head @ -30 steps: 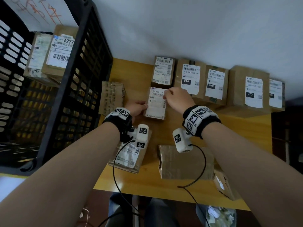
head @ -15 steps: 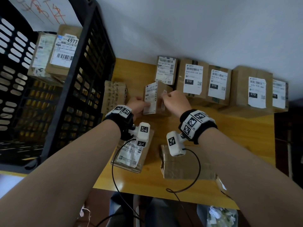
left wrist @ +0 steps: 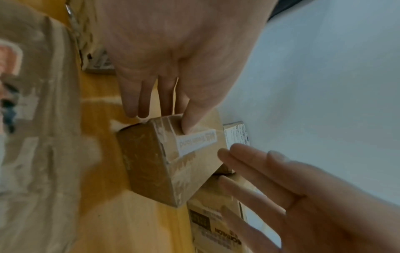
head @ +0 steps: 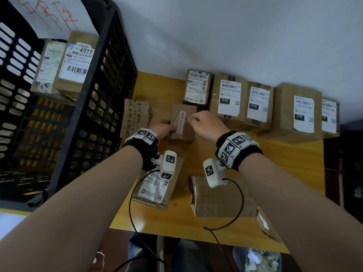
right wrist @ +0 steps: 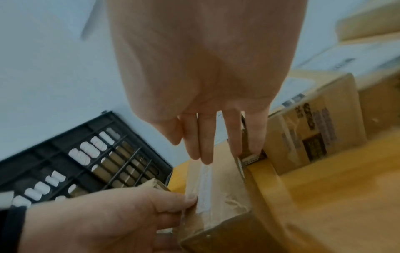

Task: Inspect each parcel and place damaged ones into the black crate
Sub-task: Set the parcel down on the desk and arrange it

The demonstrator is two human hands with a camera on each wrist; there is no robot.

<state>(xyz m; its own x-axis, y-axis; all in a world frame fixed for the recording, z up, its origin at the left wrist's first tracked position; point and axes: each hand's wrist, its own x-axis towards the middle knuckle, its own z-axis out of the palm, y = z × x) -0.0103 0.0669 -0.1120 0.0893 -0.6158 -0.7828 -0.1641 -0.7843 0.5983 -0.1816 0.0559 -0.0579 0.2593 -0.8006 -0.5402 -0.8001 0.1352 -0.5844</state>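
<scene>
We hold the small parcel (head: 182,122) between both hands, left hand (head: 161,128) pinching, right hand (head: 206,124) flat-fingered; black crate (head: 102,107) lies at nine o'clock, nearer our left.

The crated parcel (head: 76,63) label reads "4977"; two table parcels (head: 228,97) show "010", another "070".
</scene>
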